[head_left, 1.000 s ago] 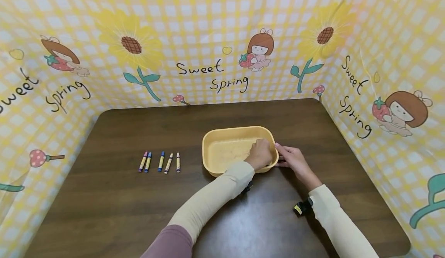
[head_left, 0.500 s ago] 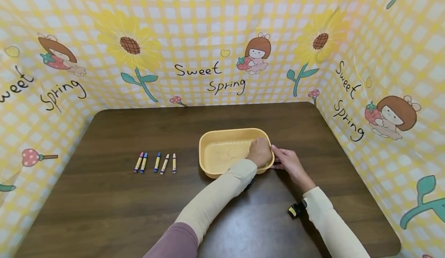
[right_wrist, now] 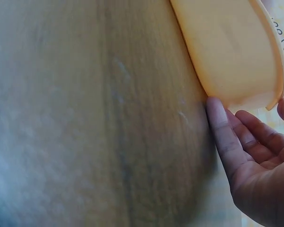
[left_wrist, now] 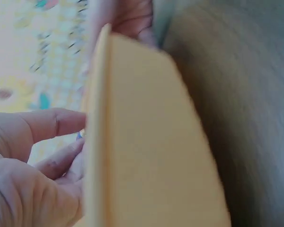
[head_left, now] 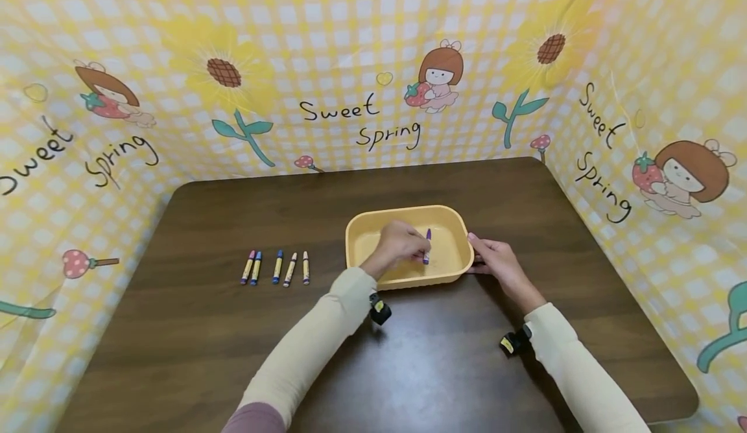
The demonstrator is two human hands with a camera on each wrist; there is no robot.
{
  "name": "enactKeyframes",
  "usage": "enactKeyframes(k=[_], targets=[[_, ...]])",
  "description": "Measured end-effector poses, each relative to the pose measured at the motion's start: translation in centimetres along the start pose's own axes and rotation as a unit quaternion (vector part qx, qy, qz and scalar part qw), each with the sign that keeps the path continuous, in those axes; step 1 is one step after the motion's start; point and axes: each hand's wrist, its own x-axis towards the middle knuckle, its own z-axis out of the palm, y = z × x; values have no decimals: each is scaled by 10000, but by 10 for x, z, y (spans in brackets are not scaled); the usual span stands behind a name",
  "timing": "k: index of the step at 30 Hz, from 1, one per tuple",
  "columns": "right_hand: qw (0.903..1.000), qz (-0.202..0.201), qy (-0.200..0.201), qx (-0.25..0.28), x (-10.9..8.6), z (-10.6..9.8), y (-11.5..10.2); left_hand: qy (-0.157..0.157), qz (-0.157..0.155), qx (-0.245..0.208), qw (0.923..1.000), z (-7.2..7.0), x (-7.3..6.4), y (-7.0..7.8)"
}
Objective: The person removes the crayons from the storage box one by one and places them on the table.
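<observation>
A crayon with a purple tip [head_left: 428,246] stands roughly upright inside the yellow plastic basin [head_left: 458,276]. My left hand [head_left: 401,242] reaches over the near wall and pinches it between thumb and fingertips. In the left wrist view the basin's wall [left_wrist: 151,137] covers most of the crayon; only a bit of its end [left_wrist: 79,135] shows by the fingers. At the basin's right end my right hand [head_left: 502,266] holds on, thumb at the rim and fingers against the outer wall, as the right wrist view also shows with the fingers [right_wrist: 227,137] low on the wall.
Several crayons lie in a loose row on the brown table [head_left: 192,329], left of the basin, among them a pink-tipped one [head_left: 248,268] and a blue-tipped one [head_left: 277,266]. Yellow checked cloth [head_left: 344,24] walls the table at the back and sides.
My left hand has moved from the basin's right corner leftward and up, and a purple crayon now shows in its fingers. The right hand keeps its hold on the basin's end.
</observation>
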Motion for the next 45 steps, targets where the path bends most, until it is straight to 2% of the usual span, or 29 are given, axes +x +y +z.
enactKeyframes(k=[1, 3, 10, 16, 21, 25, 30, 36, 39, 41, 43, 45], targets=[[10000, 10, 14, 17, 0, -1, 0, -9, -62, -269, 9996, -9, -4, 0], [10000, -1, 9, 39, -2, -3, -2, 7, -119, -515, 9986, -27, -11, 0], [9998, -46, -55, 159, -4, -5, -4, 293, -137, -740, 9967, -84, -30, 0], [9997, -38, -109, 231, -2, -1, -5, 643, -112, -396, 9971, -130, -49, -6], [9997, -7, -103, 236, -3, -4, -7, 846, -182, -234, 9960, -157, -62, -13], [9994, -2, -96, 335, -4, -6, -8, 834, -394, -246, 9954, -171, -65, -24], [9982, 62, -128, 575, -4, -2, -8, 814, -661, -257, 9942, -183, -65, -47], [9979, 75, -56, 642, -3, -2, -11, 823, -841, -179, 9929, -187, -53, -68], [9982, 101, -58, 588, -4, -2, -12, 834, -900, 119, 9924, -188, -50, -76], [9983, 147, -66, 560, -6, -2, -12, 880, -902, 607, 9902, -189, -51, -78], [9981, 183, -72, 591, -6, -1, -10, 956, -810, 1335, 9831, -190, -53, -79], [9977, 212, -78, 643, -6, 1, -10, 1019, -683, 1964, 9728, -190, -55, -78]])
